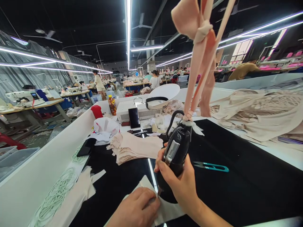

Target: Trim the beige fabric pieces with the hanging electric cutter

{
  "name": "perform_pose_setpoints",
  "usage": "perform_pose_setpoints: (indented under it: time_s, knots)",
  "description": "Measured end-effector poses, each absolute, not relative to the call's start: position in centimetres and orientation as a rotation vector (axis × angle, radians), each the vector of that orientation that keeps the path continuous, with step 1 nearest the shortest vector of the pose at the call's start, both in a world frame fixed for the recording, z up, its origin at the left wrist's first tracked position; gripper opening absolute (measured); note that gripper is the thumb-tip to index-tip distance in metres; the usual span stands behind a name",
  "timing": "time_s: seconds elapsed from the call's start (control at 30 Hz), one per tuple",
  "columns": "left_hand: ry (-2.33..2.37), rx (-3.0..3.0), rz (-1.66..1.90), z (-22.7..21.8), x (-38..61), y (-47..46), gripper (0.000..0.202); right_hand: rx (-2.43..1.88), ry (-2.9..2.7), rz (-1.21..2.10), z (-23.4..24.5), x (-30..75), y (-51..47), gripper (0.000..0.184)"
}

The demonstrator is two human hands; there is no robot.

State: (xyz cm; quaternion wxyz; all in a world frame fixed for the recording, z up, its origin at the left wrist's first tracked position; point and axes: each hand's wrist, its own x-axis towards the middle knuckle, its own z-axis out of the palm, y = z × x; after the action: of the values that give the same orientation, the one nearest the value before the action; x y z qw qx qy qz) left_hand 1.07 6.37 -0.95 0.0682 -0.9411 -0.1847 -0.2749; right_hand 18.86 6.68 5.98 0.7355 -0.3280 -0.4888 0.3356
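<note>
My right hand point(178, 179) is wrapped around the handle of a black iron point(180, 148), which hangs from knotted pink fabric strips point(199, 60). The iron's dark base rests on a pale beige fabric piece point(167, 211) at the front of the black work surface point(208, 195). Beside the base, my left hand point(139, 206) presses on the same piece with fingers curled; its fingertips are partly hidden. Just beyond lies a stack of beige fabric pieces point(134, 146). Teal thread snips point(213, 166) lie to the right of my right hand.
Green cord coils point(55, 197), beige strips point(77, 197) and a dark phone point(87, 147) line the left side. A standing phone point(134, 118), white box point(126, 108) and drink bottle point(112, 105) are behind. Beige fabric point(262, 110) is heaped right. People work at distant sewing tables.
</note>
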Motion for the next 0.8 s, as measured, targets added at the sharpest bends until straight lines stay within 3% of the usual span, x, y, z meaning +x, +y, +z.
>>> perform_pose_setpoints:
  time_s: [0.43, 0.8]
  knots:
    - [-0.522, -2.824, -0.804, 0.8, 1.3, 6.0, 0.023, -0.765, -1.008, 0.762, 7.1, 22.0, 5.3, 0.033]
    - [-0.629, -2.754, -0.870, -1.8, 4.1, 5.2, 0.026, -0.865, -1.044, 0.653, 6.4, 23.3, 3.6, 0.027]
